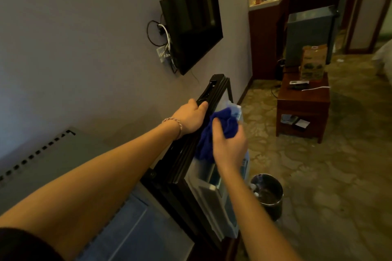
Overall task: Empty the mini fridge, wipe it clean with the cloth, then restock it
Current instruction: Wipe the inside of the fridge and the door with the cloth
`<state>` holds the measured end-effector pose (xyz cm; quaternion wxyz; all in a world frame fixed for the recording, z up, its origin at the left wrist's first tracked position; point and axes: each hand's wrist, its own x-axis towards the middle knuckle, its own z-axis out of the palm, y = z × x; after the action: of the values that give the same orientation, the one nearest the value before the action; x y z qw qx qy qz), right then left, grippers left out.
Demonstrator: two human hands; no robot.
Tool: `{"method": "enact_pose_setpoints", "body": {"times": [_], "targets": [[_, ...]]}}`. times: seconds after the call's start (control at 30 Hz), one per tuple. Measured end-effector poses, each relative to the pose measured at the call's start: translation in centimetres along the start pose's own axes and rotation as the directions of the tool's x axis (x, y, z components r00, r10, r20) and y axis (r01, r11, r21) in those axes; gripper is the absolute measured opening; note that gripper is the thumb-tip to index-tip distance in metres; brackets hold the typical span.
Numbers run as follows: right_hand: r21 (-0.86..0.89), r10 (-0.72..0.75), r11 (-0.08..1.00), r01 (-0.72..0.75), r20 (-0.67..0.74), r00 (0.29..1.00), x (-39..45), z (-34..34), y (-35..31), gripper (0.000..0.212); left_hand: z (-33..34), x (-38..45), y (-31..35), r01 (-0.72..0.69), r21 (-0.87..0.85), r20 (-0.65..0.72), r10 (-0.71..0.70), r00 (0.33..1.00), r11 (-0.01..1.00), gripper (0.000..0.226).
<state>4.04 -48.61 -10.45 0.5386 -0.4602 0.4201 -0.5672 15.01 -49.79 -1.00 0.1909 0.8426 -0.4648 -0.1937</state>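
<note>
Head view looks down along both forearms to the open door [209,133] of the mini fridge [135,224], which swings out to the right with its inner face turned away from the wall. The left hand [191,117] grips the door's top edge, fingers curled over it, steadying it. The right hand [228,144] holds a bunched blue cloth [216,131] and presses it against the upper part of the door's inner lining, just beside the left hand. So the step in hand looks like the wiping, with the work now on the door rather than the cabinet. The door shelves [214,188] lower down seem bare, though blur makes it hard to be sure, and the cabinet's inside is hidden from here, so how much of the wiping is done cannot be told. A bin [268,197] stands on the floor below the door. A low counter [303,104] further off carries a box [312,62] and small items; whether these are fridge stock is unclear. The next move likely calls for drawing the cloth down the lining and over the shelves while the left hand keeps the door from swinging.
</note>
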Motion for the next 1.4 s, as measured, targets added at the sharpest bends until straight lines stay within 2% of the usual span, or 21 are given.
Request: {"method": "enact_pose_setpoints", "body": {"times": [0.1,0.17,0.23,0.33,0.47,0.63,0.77,0.9,1.23,1.4], "targets": [[0.011,-0.076,0.997,0.076,-0.005,0.997,-4.6,-0.9,0.2,0.018,0.1,-0.1,0.2,-0.011,0.027,-0.002,0.011,1.000,1.000,0.056],[0.009,-0.126,0.992,0.127,-0.023,0.992,-6.3,-1.3,0.5,0.028,0.3,-0.2,0.5,-0.024,0.038,0.006,0.024,1.000,0.999,0.054],[-0.009,-0.144,0.990,0.144,-0.051,0.988,-6.9,-1.5,0.9,0.037,0.7,-0.4,0.8,-0.048,0.052,0.020,0.047,0.999,0.997,0.052],[-0.011,-0.132,0.991,0.132,-0.111,0.985,-6.4,-1.6,0.9,0.040,1.4,-0.9,1.4,-0.111,0.081,0.028,0.109,0.994,0.991,0.049],[0.026,-0.084,0.996,0.091,-0.195,0.977,-3.5,-1.6,0.3,0.022,1.6,-1.2,1.6,-0.142,0.071,0.053,0.139,0.989,0.987,0.046],[-0.025,-0.045,0.999,0.040,-0.245,0.968,2.8,-1.7,-0.9,0.019,1.6,-1.2,1.6,-0.150,0.066,0.064,0.146,0.987,0.986,0.041],[-0.160,0.047,0.984,-0.084,-0.223,0.974,8.8,-1.9,-2.1,0.026,1.6,-1.2,1.7,-0.137,0.082,0.054,0.133,0.990,0.987,0.042],[-0.267,0.048,0.958,-0.102,-0.202,0.978,10.3,-0.9,-1.9,0.039,1.2,-1.1,1.4,-0.098,0.075,0.029,0.096,0.995,0.992,0.038],[-0.381,0.016,0.923,-0.054,-0.102,0.995,7.5,-1.2,-1.6,0.032,1.3,-0.5,1.3,-0.097,0.042,0.020,0.096,0.995,0.994,0.044],[-0.342,-0.018,0.939,-0.015,-0.094,0.995,2.4,-1.5,-1.6,0.023,1.3,-0.6,1.2,-0.112,0.060,0.012,0.111,0.994,0.992,0.050]]}}
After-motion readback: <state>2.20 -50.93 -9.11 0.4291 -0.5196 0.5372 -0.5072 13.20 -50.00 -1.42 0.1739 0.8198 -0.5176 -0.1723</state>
